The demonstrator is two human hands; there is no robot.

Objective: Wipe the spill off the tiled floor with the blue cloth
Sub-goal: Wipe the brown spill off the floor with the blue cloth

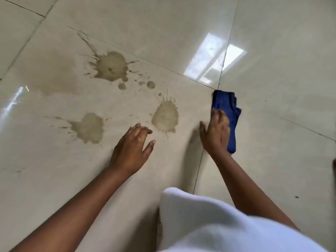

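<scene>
A brownish spill lies on the cream tiled floor (181,33) as three splats: one far (111,66), one at the left (88,128) and one in the middle (165,116), with small drops between them. The folded blue cloth (226,102) lies flat on the floor to the right of the spill. My right hand (216,131) rests on the cloth's left side, fingers bent over it and thumb spread out over the tile. My left hand (132,148) is just short of the middle splat, fingers relaxed and holding nothing.
White clothing (209,220) fills the bottom right over my lap. Dark grout lines (198,168) cross the glossy tiles, and a bright window reflection (212,59) sits beyond the cloth. A dark object (334,165) peeks in at the right edge.
</scene>
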